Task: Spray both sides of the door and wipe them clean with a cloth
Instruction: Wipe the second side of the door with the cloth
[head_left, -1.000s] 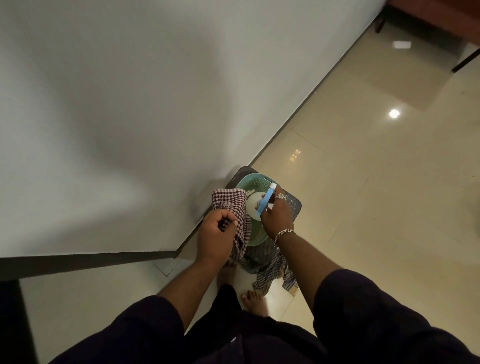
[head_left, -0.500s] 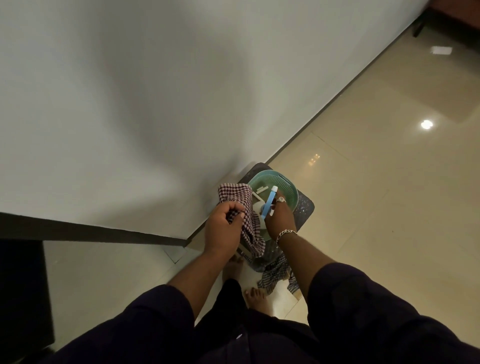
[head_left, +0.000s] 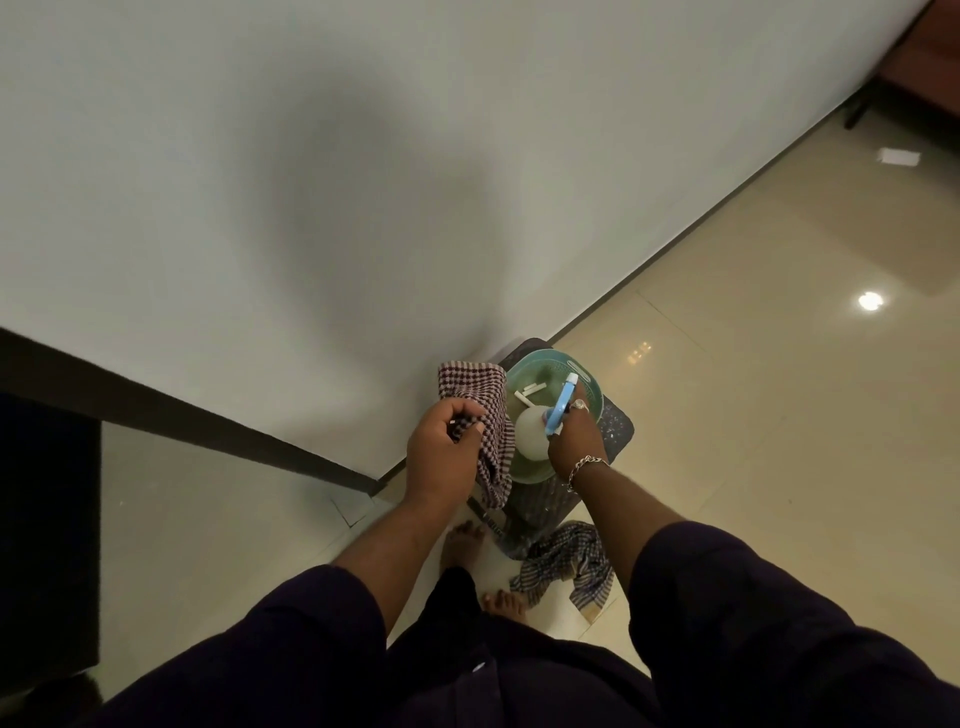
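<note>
Checked cloth (head_left: 480, 431) bunched in left hand (head_left: 444, 457); right hand (head_left: 574, 436) clasps spray bottle (head_left: 540, 431).

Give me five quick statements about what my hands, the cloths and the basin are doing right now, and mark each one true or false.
1. The left hand grips the maroon checked cloth. True.
2. The right hand is empty. False: it holds the spray bottle by its blue head.
3. The spray bottle is over the green basin. True.
4. The green basin sits directly on the floor. False: it rests on a dark stool.
5. A second checked cloth lies on the floor by the stool. True.
</note>
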